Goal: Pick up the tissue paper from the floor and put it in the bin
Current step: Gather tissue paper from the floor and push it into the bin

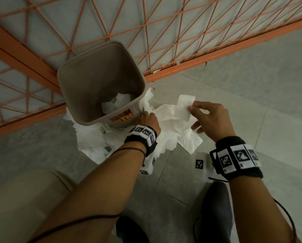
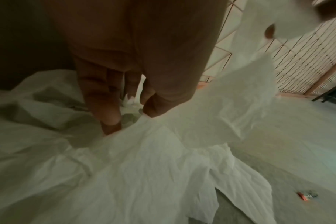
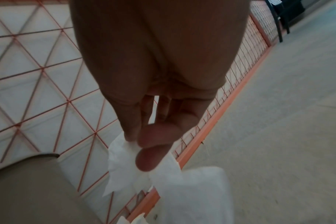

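A beige bin [image 1: 97, 76] stands against the fence, with crumpled tissue [image 1: 115, 104] at its bottom. White tissue paper [image 1: 171, 127] lies in a loose heap on the floor around the bin's base. My left hand [image 1: 143, 114] reaches down beside the bin. In the left wrist view its thumb and fingers [image 2: 128, 121] pinch a ridge of the tissue paper [image 2: 144, 174]. My right hand [image 1: 192, 109] pinches a corner of a sheet [image 1: 185, 101] lifted from the heap. The right wrist view shows thumb and forefinger [image 3: 136, 144] on that sheet [image 3: 192, 189], with the bin [image 3: 29, 189] to the left.
An orange mesh fence [image 1: 164, 32] with a floor rail [image 1: 216, 51] runs behind the bin. My dark shoes [image 1: 215, 207] stand on the grey tiled floor [image 1: 252, 88]. A small orange wrapper [image 2: 305, 197] lies on the floor. Dark chair legs [image 3: 278, 22] stand far off.
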Action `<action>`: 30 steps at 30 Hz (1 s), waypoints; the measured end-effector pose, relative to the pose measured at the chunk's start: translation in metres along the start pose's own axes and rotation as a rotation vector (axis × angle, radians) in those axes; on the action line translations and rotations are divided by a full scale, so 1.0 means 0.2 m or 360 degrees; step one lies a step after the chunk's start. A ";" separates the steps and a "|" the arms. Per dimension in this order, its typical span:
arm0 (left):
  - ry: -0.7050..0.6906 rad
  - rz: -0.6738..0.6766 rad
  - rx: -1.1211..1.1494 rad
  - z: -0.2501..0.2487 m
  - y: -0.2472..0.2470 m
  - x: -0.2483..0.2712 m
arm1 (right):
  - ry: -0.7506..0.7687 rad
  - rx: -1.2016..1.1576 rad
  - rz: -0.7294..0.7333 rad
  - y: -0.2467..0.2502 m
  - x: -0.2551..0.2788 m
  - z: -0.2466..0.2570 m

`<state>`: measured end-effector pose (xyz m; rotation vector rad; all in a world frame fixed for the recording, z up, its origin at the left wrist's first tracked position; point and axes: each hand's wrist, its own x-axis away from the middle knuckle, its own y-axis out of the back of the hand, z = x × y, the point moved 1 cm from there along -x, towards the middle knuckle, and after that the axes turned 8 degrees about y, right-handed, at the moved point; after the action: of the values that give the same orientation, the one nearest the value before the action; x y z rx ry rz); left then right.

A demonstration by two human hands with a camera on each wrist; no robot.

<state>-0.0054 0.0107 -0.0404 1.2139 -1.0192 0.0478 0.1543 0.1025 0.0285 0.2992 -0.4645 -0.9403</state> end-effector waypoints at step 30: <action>-0.0330 -0.0265 -0.0314 0.12 -0.16 -0.10 | 0.0004 -0.0191 0.0013 0.09 0.05 0.06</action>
<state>-0.0149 -0.0121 -0.0789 1.1339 -1.0711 -0.3079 0.1664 0.1031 0.0499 0.1893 -0.4050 -0.9558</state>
